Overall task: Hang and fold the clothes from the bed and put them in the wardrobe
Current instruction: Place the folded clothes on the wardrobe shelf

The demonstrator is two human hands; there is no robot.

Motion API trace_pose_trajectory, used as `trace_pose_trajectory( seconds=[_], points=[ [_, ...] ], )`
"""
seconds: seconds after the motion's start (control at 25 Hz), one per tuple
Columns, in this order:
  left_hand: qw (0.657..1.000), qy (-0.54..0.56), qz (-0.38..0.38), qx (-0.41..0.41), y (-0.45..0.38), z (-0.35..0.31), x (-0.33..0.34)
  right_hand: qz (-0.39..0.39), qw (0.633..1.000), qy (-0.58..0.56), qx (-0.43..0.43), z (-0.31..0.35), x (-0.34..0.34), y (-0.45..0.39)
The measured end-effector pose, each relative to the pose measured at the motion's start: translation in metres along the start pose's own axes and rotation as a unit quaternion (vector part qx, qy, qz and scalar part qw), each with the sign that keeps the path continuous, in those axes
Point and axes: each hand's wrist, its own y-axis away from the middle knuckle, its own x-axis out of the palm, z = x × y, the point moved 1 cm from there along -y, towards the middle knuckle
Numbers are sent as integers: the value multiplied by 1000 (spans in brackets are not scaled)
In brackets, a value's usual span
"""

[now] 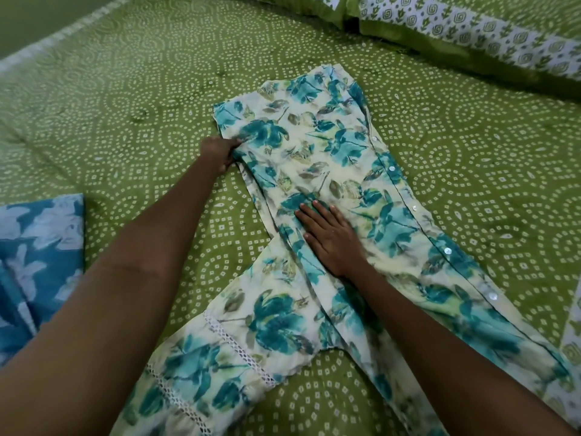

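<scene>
A cream dress [330,171] printed with teal flowers lay spread flat on the bed [141,99], which was covered in a green sheet dotted with white circles. The dress ran from the middle of the bed down toward the near edge, its row of pale buttons [414,208] along the right side and a sleeve [220,350] with white lace bands stretched out to the lower left.

The left hand [220,152] reached out to the dress's far left edge and gripped it — fingers curled round a fold of the cloth near the shoulder. The right hand [330,237] lay flat on the middle of the dress, fingers straight and slightly spread, palm pressing the cloth down onto the bed.

At the left edge of the view a blue cloth [34,262] with pale flowers lay on the sheet, well apart from the dress. Two pillows [471,36] in green cases with white patterned borders sat at the far right — near the top end of the dress but not touching it.
</scene>
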Motion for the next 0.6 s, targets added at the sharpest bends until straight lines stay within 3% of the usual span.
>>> trace_pose_trajectory(
  seconds=[0.04,0.12,0.2,0.28,0.36,0.48,0.52,0.6],
  points=[
    [999,-31,-23,16,3,1,-4,12,1000,-12,8,2,-2,0],
    [1000,7,-11,-7,13,2,-4,36,998,-47,38,7,-5,1],
    [994,38,68,-82,33,4,1,52,992,-91,74,12,-7,6],
    [982,-46,141,-113,54,14,4,65,985,-131,95,16,-9,13],
    [991,-51,100,-76,72,32,3,82,980,-152,102,19,-11,27],
    [998,-43,-23,38,92,49,1,104,981,-122,104,20,-15,58],
    [997,-64,-11,43,100,50,2,109,984,-97,98,22,-17,70],
    [992,-101,81,4,117,55,6,106,989,-47,89,27,-19,90]
  ],
)
